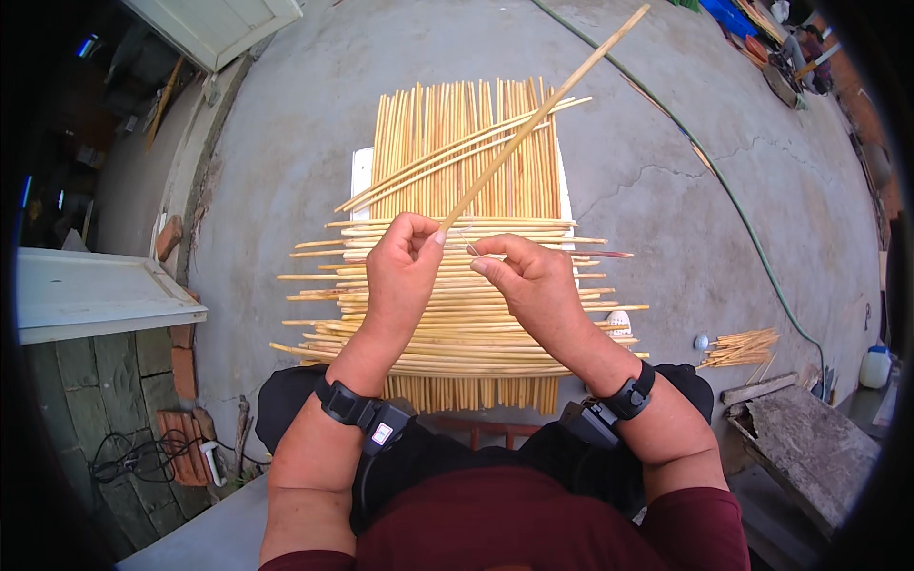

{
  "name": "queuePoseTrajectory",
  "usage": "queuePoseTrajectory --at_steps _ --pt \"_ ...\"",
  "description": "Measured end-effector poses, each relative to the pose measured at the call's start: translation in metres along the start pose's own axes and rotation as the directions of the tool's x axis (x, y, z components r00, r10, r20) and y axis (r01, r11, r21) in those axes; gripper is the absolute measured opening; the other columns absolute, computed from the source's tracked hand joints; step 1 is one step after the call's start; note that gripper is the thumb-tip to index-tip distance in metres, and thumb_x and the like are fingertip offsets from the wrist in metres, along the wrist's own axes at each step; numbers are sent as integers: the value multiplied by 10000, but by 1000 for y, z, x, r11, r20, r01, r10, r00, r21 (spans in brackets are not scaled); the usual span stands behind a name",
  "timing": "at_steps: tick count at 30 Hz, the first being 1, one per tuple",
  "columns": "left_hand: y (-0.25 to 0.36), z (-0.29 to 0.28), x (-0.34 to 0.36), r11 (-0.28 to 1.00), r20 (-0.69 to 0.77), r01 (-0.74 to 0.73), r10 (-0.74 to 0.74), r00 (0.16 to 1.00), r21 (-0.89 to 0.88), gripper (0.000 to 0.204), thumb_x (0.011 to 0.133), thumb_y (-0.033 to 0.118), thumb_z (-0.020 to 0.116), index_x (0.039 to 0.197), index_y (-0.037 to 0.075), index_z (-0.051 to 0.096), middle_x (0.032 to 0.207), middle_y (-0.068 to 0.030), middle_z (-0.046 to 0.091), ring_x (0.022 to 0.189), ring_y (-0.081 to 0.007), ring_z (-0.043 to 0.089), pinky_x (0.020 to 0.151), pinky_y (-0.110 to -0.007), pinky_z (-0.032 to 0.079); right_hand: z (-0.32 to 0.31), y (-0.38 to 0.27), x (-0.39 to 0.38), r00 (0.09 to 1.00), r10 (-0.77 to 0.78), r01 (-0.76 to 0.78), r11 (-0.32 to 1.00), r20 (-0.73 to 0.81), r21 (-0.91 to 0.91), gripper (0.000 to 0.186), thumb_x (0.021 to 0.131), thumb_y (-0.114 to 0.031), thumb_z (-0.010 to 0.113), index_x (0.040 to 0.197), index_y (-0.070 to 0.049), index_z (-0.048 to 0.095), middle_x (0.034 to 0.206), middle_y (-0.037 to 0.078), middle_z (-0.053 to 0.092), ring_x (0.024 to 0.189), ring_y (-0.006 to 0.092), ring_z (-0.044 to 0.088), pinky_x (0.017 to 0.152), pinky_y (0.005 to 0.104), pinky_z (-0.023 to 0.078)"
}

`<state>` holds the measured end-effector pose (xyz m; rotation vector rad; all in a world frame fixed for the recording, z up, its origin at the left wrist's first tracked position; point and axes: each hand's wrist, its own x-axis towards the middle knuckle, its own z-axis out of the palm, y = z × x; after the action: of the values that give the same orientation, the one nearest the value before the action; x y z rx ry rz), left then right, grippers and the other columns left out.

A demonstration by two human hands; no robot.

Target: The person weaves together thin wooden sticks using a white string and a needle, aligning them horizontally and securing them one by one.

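My left hand (398,271) is closed on the lower end of a long tan plant stalk (552,109), which slants up to the far right. Thumb and forefinger of my right hand (538,285) pinch a thin thread-like strand (469,246), right by the stalk's end; whether it is thread or wire is too fine to tell. Beneath both hands lies a pile of crosswise stalks (457,328). It rests on a layer of lengthwise stalks (466,195), over a white board (362,171) that shows at the sides. Several loose stalks (447,152) lie slantwise on the far part.
A green hose (714,171) curves across the concrete floor on the right. Nearby are a small ball (701,342), short stalk pieces (741,349), a worn plank (804,447) and a white jug (874,366). White door panels (105,293) stand left, above black cable (143,462). Another person (811,57) is far right.
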<state>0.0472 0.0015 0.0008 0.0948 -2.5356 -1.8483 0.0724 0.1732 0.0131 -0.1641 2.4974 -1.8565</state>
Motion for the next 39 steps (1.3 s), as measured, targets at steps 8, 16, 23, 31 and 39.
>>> queuePoseTrajectory --at_steps 8,16,23,31,39 --pt "-2 0 -1 997 46 49 -46 998 -56 55 912 42 591 955 15 569 805 17 581 695 -38 532 635 -193 456 -3 -9 6 985 123 -119 992 122 -39 234 872 -130 642 1084 -34 656 579 100 556 497 138 504 512 297 432" --pt "-2 0 -2 997 48 59 -57 997 -45 57 912 43 591 958 16 569 808 23 577 687 -34 523 628 -190 449 -2 -6 5 987 91 -83 995 134 -63 300 866 -116 615 1156 -48 647 568 113 548 486 146 507 503 309 429" --pt "-1 1 -1 997 48 70 -68 997 -35 53 913 46 591 952 19 569 802 26 572 678 -32 519 621 -190 448 -4 -7 2 981 122 -116 992 150 -48 307 870 -112 607 1165 -35 642 596 134 584 494 147 524 510 305 436" --pt "-3 4 -1 997 56 73 -72 996 -10 44 912 47 593 941 21 573 788 28 572 667 -32 521 614 -188 451 -7 -5 1 979 135 -129 991 154 -46 302 872 -113 605 1161 -31 644 615 146 600 503 149 537 515 305 441" --pt "-4 4 -1 998 66 55 -55 996 9 28 908 42 594 918 23 576 770 33 569 658 -27 514 599 -189 442 -6 -1 0 981 127 -124 992 146 -32 293 873 -100 599 1151 -25 647 603 142 587 502 148 537 517 304 445"
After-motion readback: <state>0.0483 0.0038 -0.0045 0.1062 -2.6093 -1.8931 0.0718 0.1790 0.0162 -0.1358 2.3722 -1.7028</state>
